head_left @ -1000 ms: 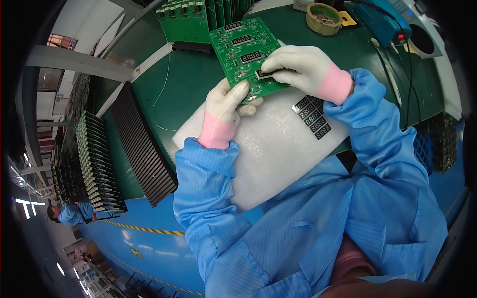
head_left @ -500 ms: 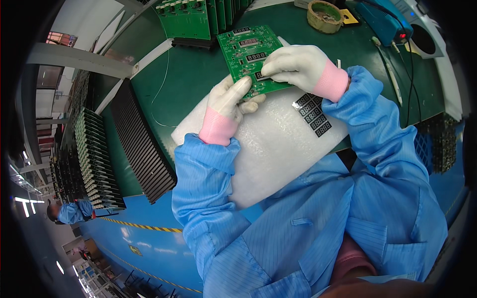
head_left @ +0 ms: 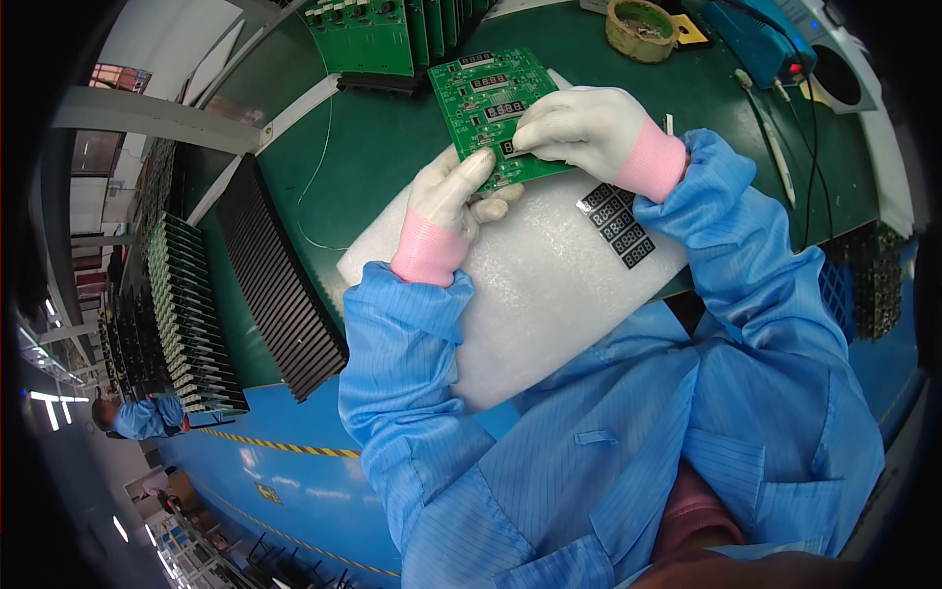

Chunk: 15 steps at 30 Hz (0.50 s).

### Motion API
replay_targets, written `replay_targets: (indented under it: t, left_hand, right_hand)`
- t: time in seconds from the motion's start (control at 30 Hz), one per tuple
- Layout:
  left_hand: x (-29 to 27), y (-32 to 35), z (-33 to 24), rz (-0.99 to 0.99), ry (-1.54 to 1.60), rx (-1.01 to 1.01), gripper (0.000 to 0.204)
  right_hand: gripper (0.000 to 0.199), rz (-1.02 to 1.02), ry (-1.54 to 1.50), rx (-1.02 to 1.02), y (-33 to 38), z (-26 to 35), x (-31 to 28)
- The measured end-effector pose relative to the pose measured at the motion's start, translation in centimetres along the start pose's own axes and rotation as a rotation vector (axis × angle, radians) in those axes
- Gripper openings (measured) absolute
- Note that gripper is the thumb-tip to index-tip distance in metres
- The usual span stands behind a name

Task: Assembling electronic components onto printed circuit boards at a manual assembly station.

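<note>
Tilted above the bench is a green circuit board (head_left: 466, 103) with several black digit displays in a column. My left hand (head_left: 453, 191), in a white glove with a pink cuff, grips the board's near left corner, thumb on top and fingers beneath. My gloved right hand (head_left: 584, 128) has its fingers closed on the lowest digit display (head_left: 507, 148), set at the board's near part; the fingers hide much of it. On a white foam sheet (head_left: 530, 294) under my hands, several loose digit displays (head_left: 618, 226) lie in a block beside my right sleeve.
Green boards (head_left: 363, 39) stand upright in a rack at the back. A black slotted rack (head_left: 280, 280) lies at left, beside rows of boards (head_left: 191, 314). A round yellowish dish (head_left: 640, 34), a blue device (head_left: 756, 44) and a white-handled tool (head_left: 770, 142) with cables are at right.
The board and both hands have shifted only very slightly. My right fingers stay on the lowest display, and my left hand keeps its grip on the corner.
</note>
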State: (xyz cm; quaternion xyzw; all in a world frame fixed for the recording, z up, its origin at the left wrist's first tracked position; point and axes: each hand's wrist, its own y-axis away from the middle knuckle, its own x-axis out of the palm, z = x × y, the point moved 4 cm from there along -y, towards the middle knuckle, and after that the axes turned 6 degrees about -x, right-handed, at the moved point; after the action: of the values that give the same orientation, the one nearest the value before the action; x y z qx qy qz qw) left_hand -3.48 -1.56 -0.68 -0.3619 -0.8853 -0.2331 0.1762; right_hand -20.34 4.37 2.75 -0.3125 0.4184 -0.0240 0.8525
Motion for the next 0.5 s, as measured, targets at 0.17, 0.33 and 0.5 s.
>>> replay_targets:
  t: [0.17,0.33,0.5]
  left_hand:
    - [-0.1,-0.1,0.1,-0.006,-0.002,-0.011,0.032]
    - [-0.1,-0.2,0.2,0.034,0.023,-0.004,0.032]
    - [0.2,-0.1,0.1,0.075,0.008,-0.001,0.031]
  right_hand:
    - [0.015,0.028,0.047,-0.026,0.0,-0.1,0.1]
    - [0.018,0.103,0.165,-0.101,-0.1,0.2,-0.1]
    - [0.024,0.062,0.177,-0.043,-0.1,0.2,-1.4]
